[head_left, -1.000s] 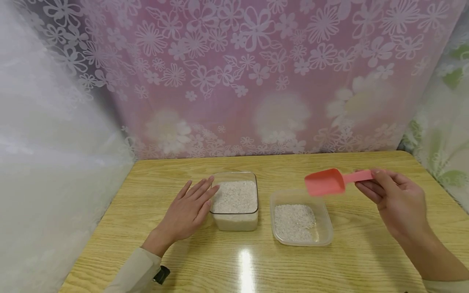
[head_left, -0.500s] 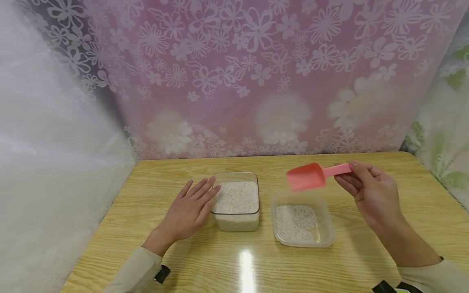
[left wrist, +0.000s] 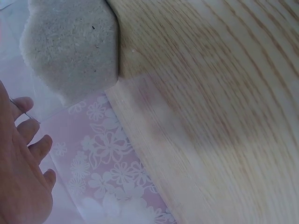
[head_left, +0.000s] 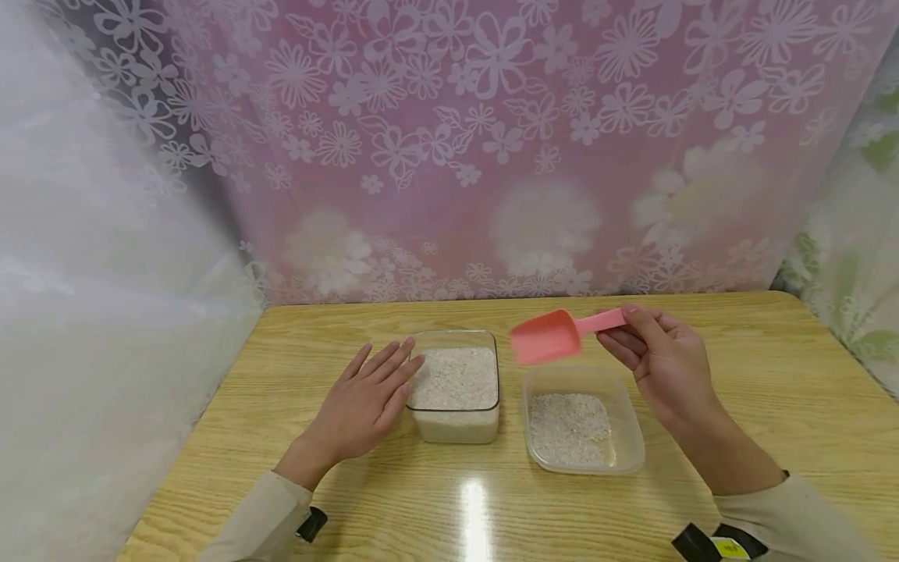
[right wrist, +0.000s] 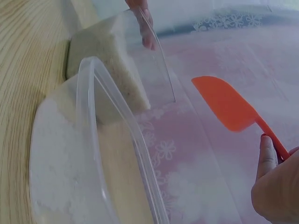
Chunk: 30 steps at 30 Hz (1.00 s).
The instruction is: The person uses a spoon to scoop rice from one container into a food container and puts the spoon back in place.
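Observation:
My right hand [head_left: 663,359] pinches the handle of a pink scoop [head_left: 548,336], whose bowl looks bare inside in the head view. The scoop is raised above the back left of a shallow plastic container [head_left: 628,437] partly filled with rice [head_left: 565,425]. In the right wrist view the scoop [right wrist: 226,105] appears orange, beyond the container's rim [right wrist: 126,116]. To the left stands a taller clear container [head_left: 456,429] holding more rice [head_left: 456,378]. My left hand [head_left: 361,406] rests with straight fingers on that container's left rim; the left wrist view shows its fingertips [left wrist: 42,147] near the edge.
Both containers stand on a wood-grain table [head_left: 365,515], side by side with a small gap. A pink flowered curtain [head_left: 435,195] hangs behind the table's back edge, and pale sheets [head_left: 105,312] hang at the sides. Dark straps [head_left: 723,542] circle the wrists.
My right hand has carried the scoop leftward, from over the shallow container's right side to near the taller container's right rim. The left hand and both containers stay in place.

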Motion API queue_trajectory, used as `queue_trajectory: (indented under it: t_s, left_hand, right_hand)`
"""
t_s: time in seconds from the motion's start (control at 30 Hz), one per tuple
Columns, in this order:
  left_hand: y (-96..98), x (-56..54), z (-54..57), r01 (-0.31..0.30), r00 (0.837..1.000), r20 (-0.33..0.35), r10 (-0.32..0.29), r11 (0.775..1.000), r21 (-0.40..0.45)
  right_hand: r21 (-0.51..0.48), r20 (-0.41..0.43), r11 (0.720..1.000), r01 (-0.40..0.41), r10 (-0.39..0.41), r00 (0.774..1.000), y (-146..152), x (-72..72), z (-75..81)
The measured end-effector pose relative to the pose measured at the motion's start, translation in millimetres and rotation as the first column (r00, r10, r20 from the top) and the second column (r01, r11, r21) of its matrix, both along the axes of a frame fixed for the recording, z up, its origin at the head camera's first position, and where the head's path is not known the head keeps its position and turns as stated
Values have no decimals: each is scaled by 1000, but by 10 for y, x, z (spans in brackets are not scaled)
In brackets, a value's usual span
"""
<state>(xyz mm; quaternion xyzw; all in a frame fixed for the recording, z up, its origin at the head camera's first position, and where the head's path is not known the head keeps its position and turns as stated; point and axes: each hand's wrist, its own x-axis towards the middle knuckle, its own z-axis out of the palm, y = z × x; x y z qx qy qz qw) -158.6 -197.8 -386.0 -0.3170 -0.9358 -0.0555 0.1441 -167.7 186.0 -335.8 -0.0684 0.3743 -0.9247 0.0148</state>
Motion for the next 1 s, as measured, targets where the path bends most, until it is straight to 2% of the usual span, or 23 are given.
queue_trajectory:
  t_s: [0.2, 0.53, 0.77, 1.0]
  left_hand:
    - [-9, -2, -3, -10, 1000, 6, 10, 1000, -13]
    - [-8, -2, 8, -12, 1000, 4, 12, 1000, -27]
    - [-8, -1, 14, -11, 1000, 4, 11, 1000, -25]
    - [-6, -2, 14, -15, 1000, 7, 15, 999, -30]
  right_hand:
    - [59, 26, 998, -20, 18, 999, -217, -22, 17]
    - [185, 0, 982, -26, 27, 1000, -498, -65, -38]
    - [296, -32, 955, 10, -1, 999, -649, -71, -89]
    - [429, -55, 902, 54, -34, 998, -758, -56, -146]
